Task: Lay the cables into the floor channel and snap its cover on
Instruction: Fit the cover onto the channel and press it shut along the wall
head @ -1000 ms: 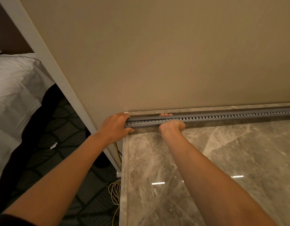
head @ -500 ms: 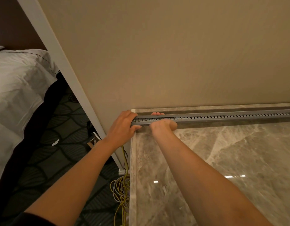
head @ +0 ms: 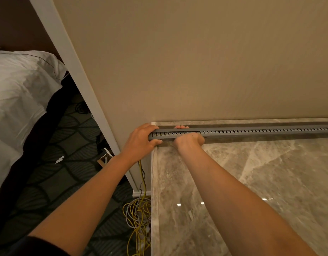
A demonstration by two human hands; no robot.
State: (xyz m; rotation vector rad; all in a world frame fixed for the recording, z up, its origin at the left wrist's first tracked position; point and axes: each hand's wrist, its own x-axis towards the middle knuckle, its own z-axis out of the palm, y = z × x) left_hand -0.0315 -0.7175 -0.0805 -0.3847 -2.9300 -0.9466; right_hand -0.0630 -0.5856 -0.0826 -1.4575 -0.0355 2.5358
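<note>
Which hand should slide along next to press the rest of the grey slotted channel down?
Right, probably. The right hand already grips the grey slotted plastic channel on the side of its long free run. The left hand clamps the end by the wall corner and can anchor it.

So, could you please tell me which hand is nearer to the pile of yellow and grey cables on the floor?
Left. The left hand grips the channel's end, directly above the cables; the right hand holds the channel further along, over the marble floor.

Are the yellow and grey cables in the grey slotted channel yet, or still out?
Out: yellow and grey cables lie coiled on the floor, outside the grey slotted channel.
</note>
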